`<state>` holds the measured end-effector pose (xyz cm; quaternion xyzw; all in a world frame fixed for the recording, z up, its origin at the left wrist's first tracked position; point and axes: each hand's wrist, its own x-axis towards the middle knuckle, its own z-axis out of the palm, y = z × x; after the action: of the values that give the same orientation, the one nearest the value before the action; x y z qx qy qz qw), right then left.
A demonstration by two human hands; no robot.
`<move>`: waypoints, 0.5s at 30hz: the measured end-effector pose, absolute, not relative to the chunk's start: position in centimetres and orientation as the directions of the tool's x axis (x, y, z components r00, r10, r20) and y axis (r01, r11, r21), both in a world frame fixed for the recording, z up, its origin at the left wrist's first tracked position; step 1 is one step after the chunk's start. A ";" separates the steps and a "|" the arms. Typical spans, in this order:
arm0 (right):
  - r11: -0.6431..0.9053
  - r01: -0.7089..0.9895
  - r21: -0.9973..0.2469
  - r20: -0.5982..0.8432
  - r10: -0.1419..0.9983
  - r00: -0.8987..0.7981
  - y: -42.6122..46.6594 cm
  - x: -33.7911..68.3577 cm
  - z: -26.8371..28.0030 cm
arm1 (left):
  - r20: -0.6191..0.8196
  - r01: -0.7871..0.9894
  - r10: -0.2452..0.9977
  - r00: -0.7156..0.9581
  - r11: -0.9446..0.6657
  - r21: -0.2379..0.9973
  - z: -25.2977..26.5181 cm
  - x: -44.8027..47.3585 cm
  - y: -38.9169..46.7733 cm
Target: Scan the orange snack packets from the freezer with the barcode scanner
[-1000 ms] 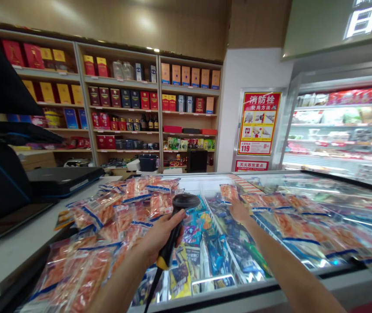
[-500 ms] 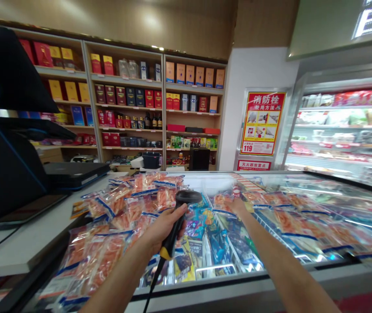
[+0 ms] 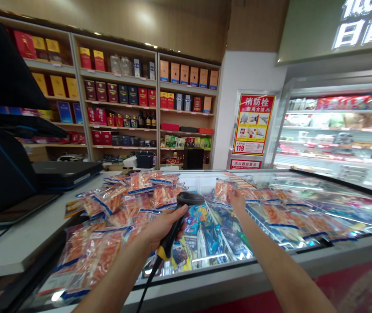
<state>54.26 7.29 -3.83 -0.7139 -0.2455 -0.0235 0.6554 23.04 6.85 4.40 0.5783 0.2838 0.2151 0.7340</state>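
- Left hand (image 3: 168, 224) wraps its fingers round the handle of a black scanner (image 3: 173, 231), the scanner's cord running down toward the near edge.
- Right hand (image 3: 238, 202) pinches one clear, blue-edged packet (image 3: 223, 191) at its right side, over the far part of the glass-topped freezer (image 3: 212, 284).
- Similar packets lie heaped in a pile (image 3: 107, 200) on the left, beside a white counter (image 3: 19, 254).
- More packets (image 3: 280, 215) lie spread on the right.
- Blue bags (image 3: 212, 239) show between the forearms.

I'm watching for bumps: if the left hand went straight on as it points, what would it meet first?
Probably the packet in the right hand, though depth is unclear.
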 end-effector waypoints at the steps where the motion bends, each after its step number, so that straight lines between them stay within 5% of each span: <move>1: -0.012 0.357 -0.934 0.335 0.321 0.886 7.2 54.0 -3.6 | -0.163 0.011 0.636 0.755 0.235 0.972 4.4 23.1 6.8; 9: 0.064 0.319 -0.945 0.322 0.330 0.887 7.7 53.7 -3.4 | -0.124 0.009 0.609 0.783 0.188 0.982 4.4 23.2 6.6; 15: -0.069 0.393 -0.917 0.357 0.299 0.885 7.3 53.5 -3.1 | -0.110 -0.012 0.657 0.745 0.178 0.984 4.7 22.7 7.0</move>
<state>53.51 7.31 -3.15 -0.7300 -0.2369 -0.0368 0.6400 22.66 6.99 4.72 0.5972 0.2701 0.2330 0.7184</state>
